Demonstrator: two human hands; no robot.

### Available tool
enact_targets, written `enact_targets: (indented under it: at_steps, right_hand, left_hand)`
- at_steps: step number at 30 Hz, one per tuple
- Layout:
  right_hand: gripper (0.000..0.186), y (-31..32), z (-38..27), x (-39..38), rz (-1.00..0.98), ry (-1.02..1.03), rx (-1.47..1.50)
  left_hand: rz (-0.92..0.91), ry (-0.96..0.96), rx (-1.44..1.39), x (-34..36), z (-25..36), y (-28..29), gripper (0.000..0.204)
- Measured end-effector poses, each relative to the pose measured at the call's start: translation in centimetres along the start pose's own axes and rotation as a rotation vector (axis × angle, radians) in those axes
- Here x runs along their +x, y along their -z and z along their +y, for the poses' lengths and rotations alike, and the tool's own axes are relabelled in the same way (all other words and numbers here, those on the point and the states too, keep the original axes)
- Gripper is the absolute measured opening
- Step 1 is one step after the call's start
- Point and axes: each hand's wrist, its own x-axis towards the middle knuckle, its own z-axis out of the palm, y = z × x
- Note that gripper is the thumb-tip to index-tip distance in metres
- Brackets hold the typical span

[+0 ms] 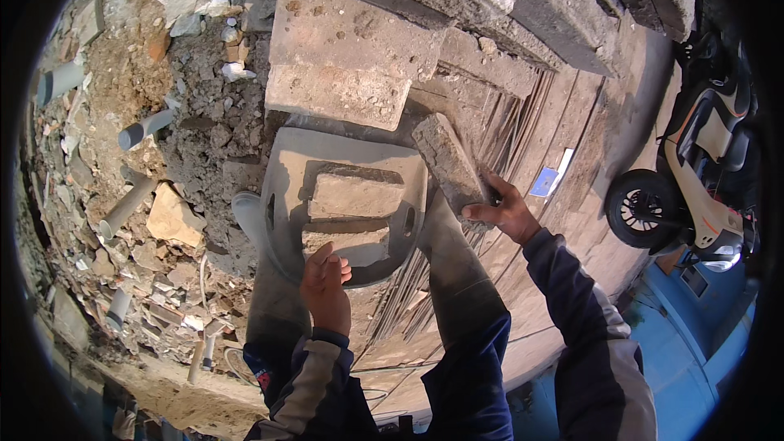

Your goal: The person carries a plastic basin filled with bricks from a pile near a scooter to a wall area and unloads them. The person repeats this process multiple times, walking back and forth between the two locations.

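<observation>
My right hand [505,211] is closed round the lower end of a long, rough grey-brown brick [447,155], its thumb on the near side. This brick is tilted beside the right rim of a shallow grey pan [286,155] with hand slots. Inside the pan lie two dusty bricks, a farther brick [357,194] and a nearer brick [359,243]. At the near edge of the nearer brick is my left hand [327,287], its fingers curled in with nothing visible in them. Whether it touches that brick I cannot tell.
Broken concrete slabs [347,49] lie beyond the pan, with long concrete beams [490,8] behind. Rubble and cut grey pipes [147,128] cover the left. Thin metal rods [514,122] lie on the right, near a blue-and-white packet [545,180]. A motorbike [694,163] stands far right.
</observation>
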Motion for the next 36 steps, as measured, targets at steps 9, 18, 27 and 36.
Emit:
enact_targets:
  at_steps: [9,18,27,36]
  right_hand:
    - [0.087,-13.4,1.0,2.3,0.033,0.581,-0.761]
    - [0.082,-11.4,-5.8,11.2,0.477,0.271,0.450]
    - [0.092,-17.2,-11.7,13.5,0.445,0.148,0.760]
    - [0.072,-7.5,-20.5,2.2,0.900,0.570,0.088]
  left_hand:
    - [0.065,-0.006,-0.019,0.2,0.1,0.5,0.028]
    - [0.032,0.025,-0.085,0.0,0.6,0.6,0.026]
    - [-0.031,0.077,-0.191,0.1,0.3,1.8,0.029]
    - [-0.039,0.015,-0.213,0.6,0.9,2.3,0.027]
